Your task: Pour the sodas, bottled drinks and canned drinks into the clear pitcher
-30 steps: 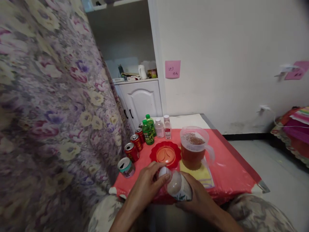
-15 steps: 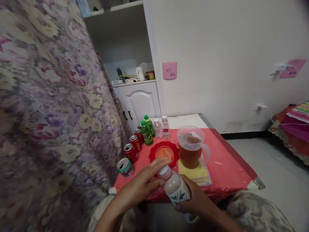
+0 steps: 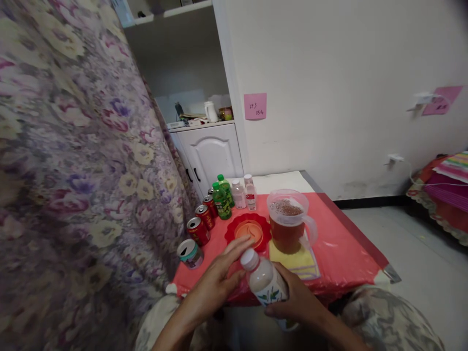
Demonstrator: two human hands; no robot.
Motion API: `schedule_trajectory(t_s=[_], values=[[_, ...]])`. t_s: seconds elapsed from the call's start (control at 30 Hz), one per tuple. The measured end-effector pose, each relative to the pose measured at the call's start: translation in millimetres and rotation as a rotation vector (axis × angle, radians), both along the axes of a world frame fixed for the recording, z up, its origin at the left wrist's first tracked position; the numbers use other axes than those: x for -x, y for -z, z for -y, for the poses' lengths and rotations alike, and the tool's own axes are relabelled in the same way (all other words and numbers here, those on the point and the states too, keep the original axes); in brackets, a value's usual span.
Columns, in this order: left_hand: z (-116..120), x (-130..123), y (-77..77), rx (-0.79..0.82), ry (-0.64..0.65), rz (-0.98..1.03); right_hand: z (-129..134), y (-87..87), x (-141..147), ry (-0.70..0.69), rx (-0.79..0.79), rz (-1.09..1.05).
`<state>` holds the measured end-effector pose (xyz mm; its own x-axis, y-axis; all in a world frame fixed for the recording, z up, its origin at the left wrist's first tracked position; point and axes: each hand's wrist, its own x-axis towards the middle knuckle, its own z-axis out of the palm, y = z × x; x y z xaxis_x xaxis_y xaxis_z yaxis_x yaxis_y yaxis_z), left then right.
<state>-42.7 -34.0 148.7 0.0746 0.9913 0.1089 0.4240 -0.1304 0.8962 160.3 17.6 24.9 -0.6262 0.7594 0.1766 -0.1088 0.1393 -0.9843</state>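
2 bare hands are reaching over the near edge of the table [image 3: 340, 243]. The right hand [image 3: 294, 297] is wrapping around a white-capped bottle [image 3: 268, 285], its thumb lying across the leafy label; the bottle is tilting, cap leaning toward 11 o'clock, base hanging below the tabletop's near edge. The left hand [image 3: 219, 280] is opening flat beside the cap, its fingers extending close together and its thumb standing apart; whether the thumb is touching the bottle, I cannot tell.

From the bottle, a scalloped red dish [image 3: 231, 234] is sitting just past the left fingertips, between 11 and 12 o'clock, holding an orange disc [image 3: 252, 231]. At 1 o'clock a lidless jug [image 3: 287, 229] of foamy brown liquid is standing on a yellow cloth [image 3: 305, 265], its handle pointing to 4 o'clock. Red table cover is stretching from the jug to the right edge, leaving a wide strip; toward 10 o'clock a narrower strip is running between the dish and the cans.

A teal-rimmed can [image 3: 190, 253] is standing near the left edge, with 3 red cans [image 3: 199, 230] lining that edge behind it. Farther, at 11 o'clock, 2 green bottles [image 3: 221, 201] are standing beside 2 clear bottles [image 3: 239, 194]. Beyond, a white cabinet [image 3: 210, 151] is adjoining the wall.
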Motion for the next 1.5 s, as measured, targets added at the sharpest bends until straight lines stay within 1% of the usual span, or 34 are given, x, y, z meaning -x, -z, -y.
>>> schedule_trajectory(t_s=[0.07,0.13,0.2,0.27,0.33,0.4,0.5,0.57,0.63,0.73,0.8,0.97,1.03,1.13,1.23,1.3,1.4,1.5], values=[[-0.7,-0.4,4.3,-0.025,-0.097,-0.036,-0.3,-2.2,-0.2,0.003,-0.006,0.009],[-3.1,-1.5,9.2,-0.051,-0.139,-0.118,0.2,-3.9,-0.6,0.008,-0.005,0.048],[-4.7,-2.6,12.4,-0.054,-0.114,-0.170,0.9,-4.1,-0.9,0.012,-0.002,0.076],[-4.4,-3.1,13.5,-0.050,-0.066,-0.151,1.4,-2.9,-0.9,0.013,-0.002,0.069],[-2.9,-3.2,13.6,-0.052,-0.047,-0.115,1.7,-0.7,-0.1,0.007,-0.007,0.038],[-1.5,-3.7,14.2,-0.051,-0.076,-0.138,2.1,1.6,1.2,0.005,-0.013,0.038],[-1.0,-5.9,15.9,-0.052,-0.134,-0.248,3.5,3.6,2.9,0.020,-0.015,0.077],[-1.2,-7.4,16.8,-0.051,-0.125,-0.293,4.7,3.6,3.2,0.022,-0.015,0.085],[-0.9,-7.6,17.2,-0.049,-0.090,-0.290,5.7,3.0,3.0,0.002,0.008,0.080],[1.0,-5.3,18.2,-0.049,-0.039,-0.242,6.8,3.2,2.6,-0.027,0.086,0.091],[3.1,-2.9,19.6,-0.044,-0.029,-0.212,7.6,4.6,3.0,-0.042,0.125,0.093],[8.7,-0.2,24.3,-0.002,-0.074,-0.161,9.5,8.6,7.8,-0.090,0.116,0.003],[10.5,-2.5,25.8,0.013,-0.109,-0.160,10.0,8.7,10.4,-0.119,0.125,-0.038],[11.6,-8.4,26.5,0.015,-0.159,-0.174,10.2,8.9,13.2,-0.137,0.144,-0.038],[11.8,-12.2,23.3,0.019,-0.165,-0.196,9.7,11.7,14.4,-0.142,0.129,-0.022],[12.4,-11.1,17.2,0.007,-0.164,-0.214,8.9,15.0,14.5,-0.146,0.108,-0.018],[14.8,-3.5,1.4,-0.033,-0.192,-0.238,6.8,21.0,14.4,-0.119,0.090,0.042],[18.1,8.7,-17.1,-0.084,-0.249,-0.301,4.3,27.5,13.3,-0.031,0.084,0.176]])
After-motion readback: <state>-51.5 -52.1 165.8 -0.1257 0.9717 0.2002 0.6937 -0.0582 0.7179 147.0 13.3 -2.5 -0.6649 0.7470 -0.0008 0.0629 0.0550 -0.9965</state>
